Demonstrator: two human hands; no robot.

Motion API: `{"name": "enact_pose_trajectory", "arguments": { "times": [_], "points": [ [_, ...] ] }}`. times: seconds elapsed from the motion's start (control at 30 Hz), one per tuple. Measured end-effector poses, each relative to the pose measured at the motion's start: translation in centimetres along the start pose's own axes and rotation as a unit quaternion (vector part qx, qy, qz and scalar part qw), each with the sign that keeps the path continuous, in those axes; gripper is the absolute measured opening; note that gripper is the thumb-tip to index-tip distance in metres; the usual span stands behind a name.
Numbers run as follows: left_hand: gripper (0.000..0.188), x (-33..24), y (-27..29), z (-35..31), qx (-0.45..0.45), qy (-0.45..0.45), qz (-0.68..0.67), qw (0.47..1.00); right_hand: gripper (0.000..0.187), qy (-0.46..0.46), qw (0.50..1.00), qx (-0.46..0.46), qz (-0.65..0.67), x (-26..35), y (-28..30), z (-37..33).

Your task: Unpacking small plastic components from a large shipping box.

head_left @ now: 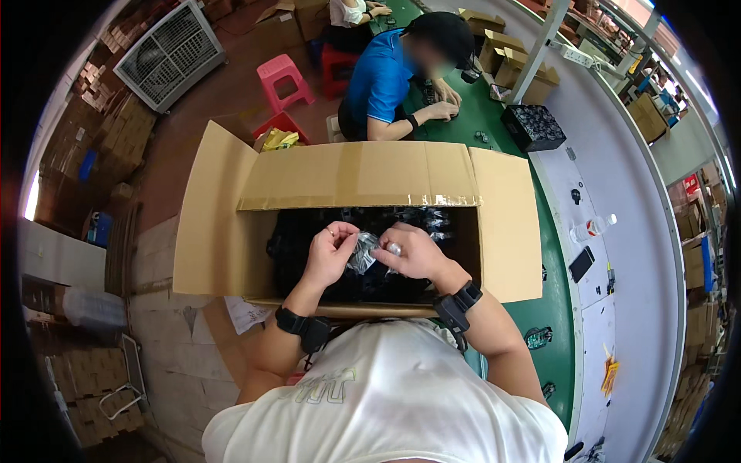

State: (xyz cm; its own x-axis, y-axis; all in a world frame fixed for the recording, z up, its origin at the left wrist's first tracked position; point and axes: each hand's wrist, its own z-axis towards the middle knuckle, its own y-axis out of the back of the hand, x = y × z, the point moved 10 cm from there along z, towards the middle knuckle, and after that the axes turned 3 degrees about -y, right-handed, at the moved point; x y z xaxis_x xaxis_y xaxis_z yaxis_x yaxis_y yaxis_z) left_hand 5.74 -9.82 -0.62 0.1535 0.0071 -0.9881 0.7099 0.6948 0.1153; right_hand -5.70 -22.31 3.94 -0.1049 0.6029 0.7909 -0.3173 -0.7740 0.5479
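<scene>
A large open cardboard box (355, 171) stands in front of me with its flaps spread outward. Inside lie dark items in shiny clear plastic (328, 289); their exact kind is hard to make out. Over the box's opening, my left hand (332, 251) pinches one side of a crinkled clear plastic bag (361, 256). On the other side of the same bag my right hand (413, 251) is closed, fingers bunched around the plastic. What the bag contains cannot be seen clearly.
Beyond the box, a co-worker in a blue shirt (378, 81) works at the green table (498, 150). On the right are a black box (534, 127), a bottle (594, 228) and a phone (582, 264). A pink stool (283, 81) and an air cooler (170, 55) stand far left.
</scene>
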Motion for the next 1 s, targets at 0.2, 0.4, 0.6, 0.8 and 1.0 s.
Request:
{"name": "enact_pose_trajectory", "arguments": {
  "times": [0.2, 0.4, 0.6, 0.8, 1.0],
  "points": [
    [0.012, -0.6, -1.5, -1.3, 0.105, 0.046, 0.035, 0.993, 0.019, -0.002, 1.000, 0.027, 0.009, -1.7, -1.2, 0.1],
    [0.048, -17.6, 4.5, 1.4, -0.193, -0.201, -0.321, 0.905, 0.019, -0.036, 0.997, 0.067, -0.010, -1.8, -2.1, 0.5],
    [0.079, -25.3, -4.1, 3.7, 0.284, -0.303, -0.269, 0.869, 0.019, -0.038, 0.997, 0.072, -0.004, -2.6, -2.2, 0.3],
    [0.062, -17.6, -11.8, 14.7, 0.166, -0.089, 0.230, 0.955, 0.020, -0.039, 0.995, 0.094, 0.009, -3.5, -3.7, 0.1],
    [0.067, -16.2, -27.9, 18.5, 0.322, -0.305, 0.501, 0.743, 0.017, 0.026, 0.987, 0.158, 0.014, -4.4, -5.8, -0.3]
  ]
}}
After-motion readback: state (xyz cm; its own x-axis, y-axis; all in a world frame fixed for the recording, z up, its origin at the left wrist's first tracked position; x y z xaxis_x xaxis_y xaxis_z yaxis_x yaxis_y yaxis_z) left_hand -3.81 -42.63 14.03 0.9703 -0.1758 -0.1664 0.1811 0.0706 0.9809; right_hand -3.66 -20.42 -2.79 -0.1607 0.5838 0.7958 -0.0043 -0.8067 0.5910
